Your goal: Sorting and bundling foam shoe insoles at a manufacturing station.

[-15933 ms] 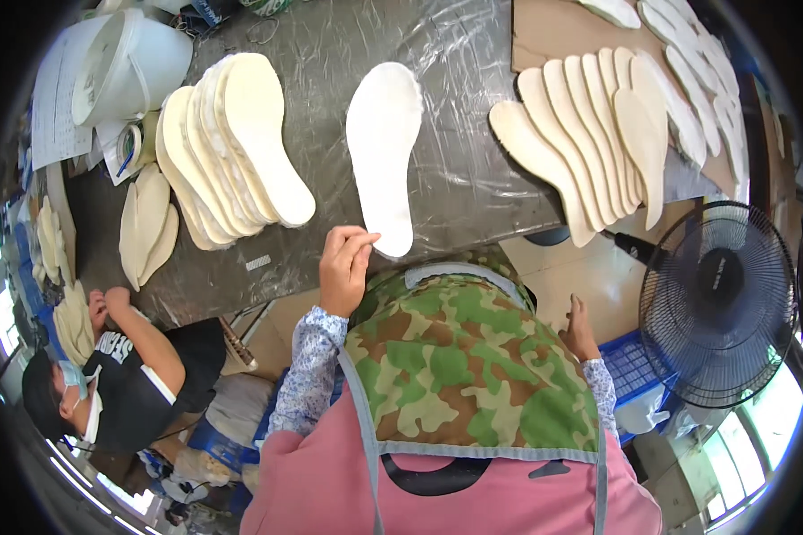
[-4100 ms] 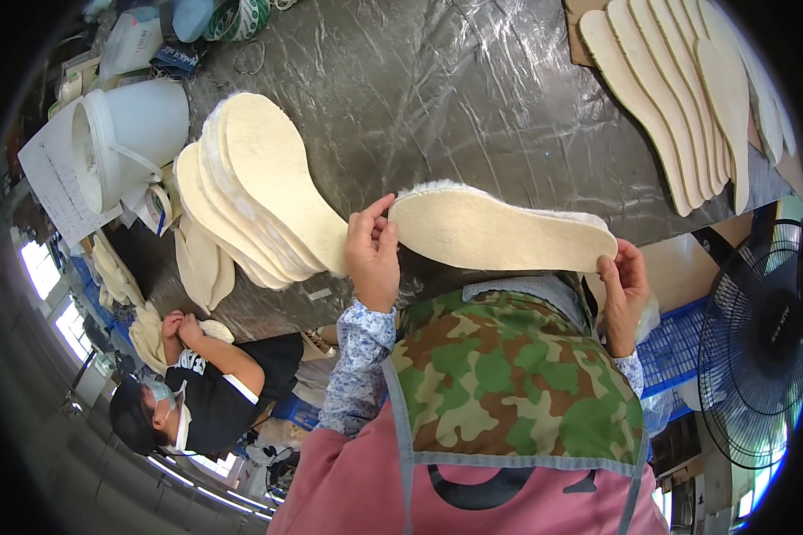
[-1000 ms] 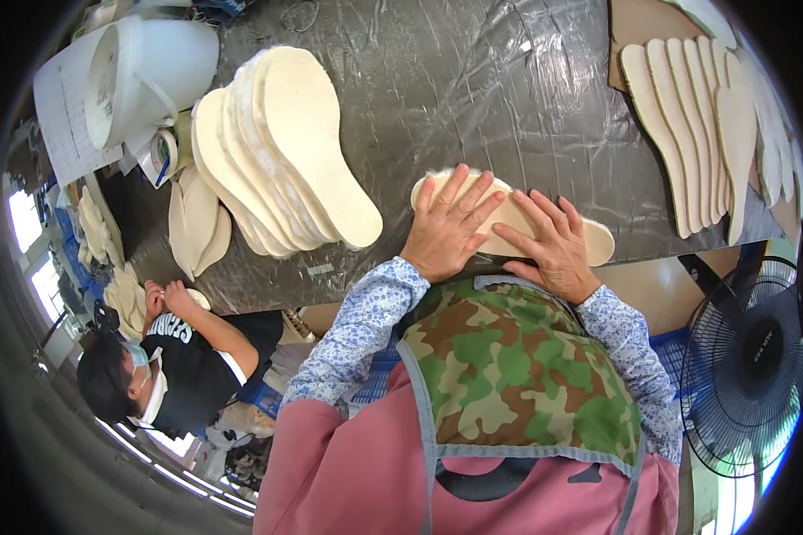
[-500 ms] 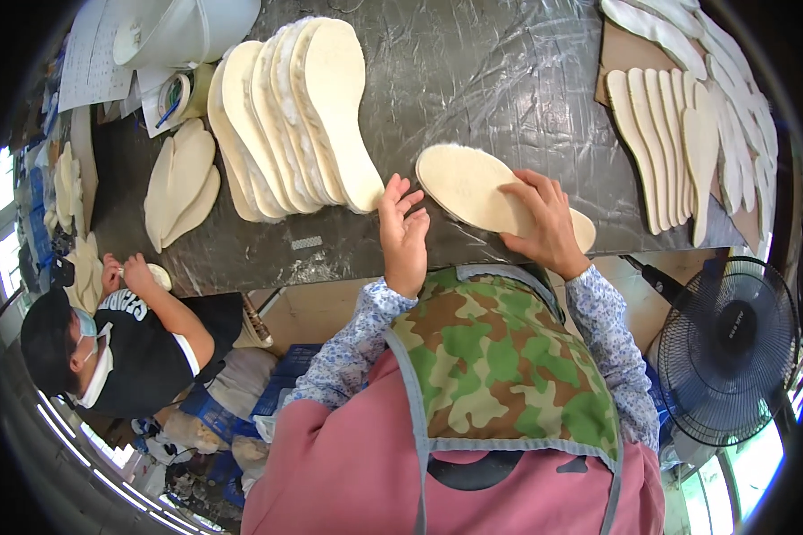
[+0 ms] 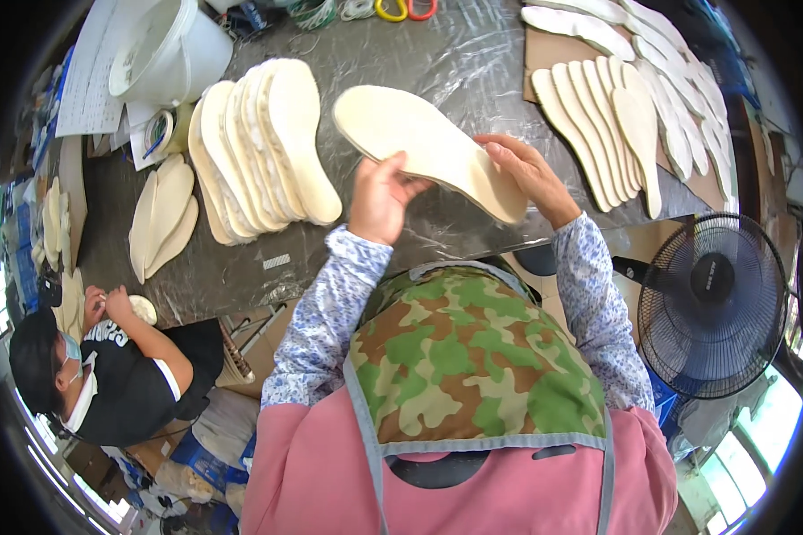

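A cream-coloured insole [image 5: 419, 134] is lifted above the dark table, tilted, its broad end up and to the left. My left hand [image 5: 383, 196] grips its near edge, thumb on top and fingers underneath. At the narrower end on the right, my right hand [image 5: 528, 174] holds the rim, with some fingers hidden behind it. To the left lies an overlapping row of thick insoles [image 5: 290, 143] with fluffy white edges. Several thinner insoles [image 5: 589, 134] overlap in a fan on the right.
Smaller loose insoles [image 5: 162, 218] lie at the left by a white bucket [image 5: 174, 58]. White pieces [image 5: 678, 98] cover brown card at far right. Yellow-and-red-handled scissors [image 5: 406, 9] rest at the back. A fan [image 5: 712, 303] stands right; a co-worker [image 5: 116, 366] sits left.
The insole has been raised off the table and turned, and my left hand has taken hold of its edge. My right hand has shifted to its narrower end. The whole view has shifted.
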Demonstrator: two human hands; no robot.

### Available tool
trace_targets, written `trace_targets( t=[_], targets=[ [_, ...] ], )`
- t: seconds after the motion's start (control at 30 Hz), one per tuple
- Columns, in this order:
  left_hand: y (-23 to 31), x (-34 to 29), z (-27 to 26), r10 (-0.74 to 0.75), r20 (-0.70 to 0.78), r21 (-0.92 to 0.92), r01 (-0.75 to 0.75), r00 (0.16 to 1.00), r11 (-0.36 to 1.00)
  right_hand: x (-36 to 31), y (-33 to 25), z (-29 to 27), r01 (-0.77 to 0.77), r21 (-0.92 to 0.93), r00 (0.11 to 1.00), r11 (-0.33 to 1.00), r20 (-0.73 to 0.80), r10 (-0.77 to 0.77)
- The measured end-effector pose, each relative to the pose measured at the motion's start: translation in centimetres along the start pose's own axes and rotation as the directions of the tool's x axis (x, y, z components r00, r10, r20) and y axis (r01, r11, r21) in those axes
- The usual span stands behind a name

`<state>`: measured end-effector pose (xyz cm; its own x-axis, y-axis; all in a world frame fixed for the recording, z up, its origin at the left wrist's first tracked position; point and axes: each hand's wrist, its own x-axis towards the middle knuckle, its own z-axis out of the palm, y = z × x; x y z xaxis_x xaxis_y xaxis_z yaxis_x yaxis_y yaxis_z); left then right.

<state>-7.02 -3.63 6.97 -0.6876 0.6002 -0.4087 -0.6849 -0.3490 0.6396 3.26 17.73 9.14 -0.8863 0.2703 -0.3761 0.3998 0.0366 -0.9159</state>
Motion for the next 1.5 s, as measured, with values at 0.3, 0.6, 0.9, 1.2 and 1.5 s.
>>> trace_targets(
  t=[0.3, 0.6, 0.9, 1.2, 1.5],
  targets=[
    [2.9, 4.8, -0.5, -0.009, 0.07, -0.098, 0.016, 0.997, 0.995, -2.4, -0.7, -3.9, -0.015, 0.289, 0.992, 0.957, 0.125, -0.022],
    [1.7, 4.8, 0.8, -0.007, 0.048, -0.083, 0.011, 0.999, 0.996, -4.1, -0.9, -5.4, 0.057, 0.314, 0.988, 0.948, 0.121, -0.099],
    [0.9, 1.6, 5.9, 0.113, -0.013, 0.161, -0.11, 0.993, 0.981, -2.6, 2.0, -5.3, -0.158, 0.588, 0.954, 0.793, 0.297, -0.029],
    [0.6, 1.1, 5.3, 0.196, -0.055, 0.119, -0.188, 0.979, 0.975, -2.0, 3.7, -5.9, -0.168, 0.481, 0.919, 0.861, 0.392, -0.039],
    [-1.0, 2.3, 5.0, 0.106, 0.049, 0.154, -0.113, 0.993, 0.982, -1.5, 6.3, -4.6, -0.144, 0.091, 0.86, 0.985, 0.504, 0.079]
  ],
)
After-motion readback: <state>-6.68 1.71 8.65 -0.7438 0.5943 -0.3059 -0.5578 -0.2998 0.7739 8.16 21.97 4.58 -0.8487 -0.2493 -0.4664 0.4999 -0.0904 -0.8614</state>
